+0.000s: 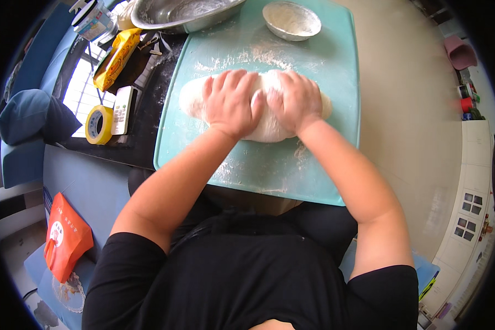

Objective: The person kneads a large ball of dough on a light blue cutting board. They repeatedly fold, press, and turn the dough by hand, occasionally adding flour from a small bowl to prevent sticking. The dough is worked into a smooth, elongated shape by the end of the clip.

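A long lump of white dough [269, 129] lies across a teal cutting mat [324, 60] dusted with flour. My left hand [231, 102] presses down on the dough's left half, fingers curled over its top. My right hand [297, 102] presses on the right half, right beside the left hand. Both hands cover most of the dough; only its ends and front edge show.
A small floured bowl [291, 21] and a large metal basin [181, 14] stand at the mat's far edge. Left of the mat lie a yellow packet [115, 58], a white remote [124, 110] and a yellow tape roll [99, 125]. An orange bag [66, 236] sits lower left.
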Demonstrator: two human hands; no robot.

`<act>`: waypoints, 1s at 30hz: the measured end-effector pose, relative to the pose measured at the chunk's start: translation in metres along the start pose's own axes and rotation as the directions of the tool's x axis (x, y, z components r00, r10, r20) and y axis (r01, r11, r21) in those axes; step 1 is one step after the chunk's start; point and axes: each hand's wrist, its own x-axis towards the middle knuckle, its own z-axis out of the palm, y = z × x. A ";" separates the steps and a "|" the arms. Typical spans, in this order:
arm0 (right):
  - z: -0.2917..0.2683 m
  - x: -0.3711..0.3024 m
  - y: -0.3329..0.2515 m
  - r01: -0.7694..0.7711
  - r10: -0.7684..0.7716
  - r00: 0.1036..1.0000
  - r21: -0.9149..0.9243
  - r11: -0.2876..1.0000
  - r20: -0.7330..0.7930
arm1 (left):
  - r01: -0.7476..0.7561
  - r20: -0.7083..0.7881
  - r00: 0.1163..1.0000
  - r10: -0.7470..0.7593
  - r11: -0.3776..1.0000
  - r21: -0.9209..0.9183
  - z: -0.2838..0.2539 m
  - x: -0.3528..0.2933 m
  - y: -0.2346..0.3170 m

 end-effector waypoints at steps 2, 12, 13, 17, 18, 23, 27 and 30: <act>0.011 0.020 0.014 -0.039 0.039 0.999 0.053 0.998 -0.007 | 0.007 -0.016 1.000 -0.007 1.000 -0.021 0.012 0.019 -0.007; 0.024 0.085 0.040 -0.281 0.275 0.960 0.159 0.947 0.059 | 0.073 -0.069 0.995 -0.069 0.996 0.059 0.067 0.093 -0.039; 0.027 0.087 0.041 -0.297 0.298 0.955 0.145 0.944 0.017 | 0.092 -0.053 0.995 -0.089 0.994 0.057 0.070 0.099 -0.039; 0.031 0.096 0.033 -0.374 0.366 0.921 0.037 0.927 0.133 | 0.161 0.218 0.955 -0.201 0.969 0.186 0.059 0.112 -0.047; 0.031 0.093 0.033 -0.394 0.384 0.907 0.027 0.919 0.172 | 0.141 0.275 0.943 -0.187 0.973 0.181 0.060 0.109 -0.046; 0.000 0.072 0.025 -0.472 0.436 0.779 -0.036 0.881 0.451 | 0.105 0.475 0.874 -0.102 0.994 0.020 0.024 0.099 -0.032; -0.014 -0.005 0.007 -0.261 0.242 0.914 0.016 0.965 0.325 | 0.120 0.404 0.910 -0.087 0.991 -0.056 -0.020 0.038 0.001; -0.014 -0.063 -0.010 -0.037 0.033 0.998 0.094 0.995 0.053 | 0.077 0.128 0.989 -0.078 0.997 0.013 -0.020 -0.042 0.033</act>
